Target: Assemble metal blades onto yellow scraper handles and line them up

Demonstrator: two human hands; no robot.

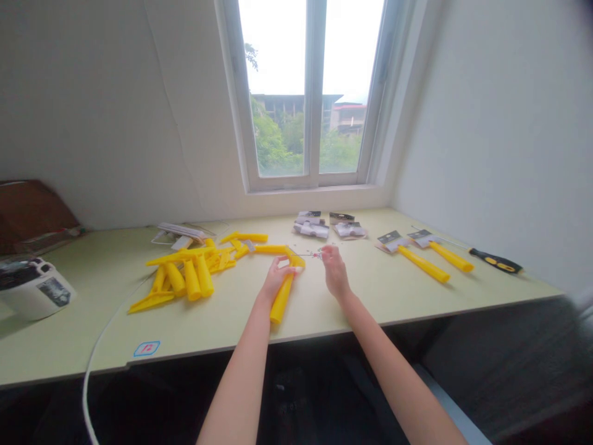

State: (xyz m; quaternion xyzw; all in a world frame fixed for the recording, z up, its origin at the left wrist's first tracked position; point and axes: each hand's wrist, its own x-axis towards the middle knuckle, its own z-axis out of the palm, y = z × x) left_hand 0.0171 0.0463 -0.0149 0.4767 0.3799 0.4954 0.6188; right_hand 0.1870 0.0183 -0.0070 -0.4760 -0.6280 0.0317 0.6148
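Observation:
Near the table's front edge, my left hand (278,276) is closed around the upper part of a yellow plastic handle (281,301), whose tube points toward me. My right hand (334,269) is to the right, its fingers pinched at the end of a thin metal rod (303,254) that reaches left to the top of the handle. Small metal bits (319,249) lie on the table beside my right fingers. A pile of yellow plastic parts (192,275) is left of my left hand, with another yellow piece (271,249) just behind it.
Packaged items (311,225) lie at the back below the window. Two yellow-handled tools with card labels (424,264) and a black-and-yellow screwdriver (495,261) are at the right. A white container (39,290) stands far left, and a white cable (99,346) hangs over the front edge.

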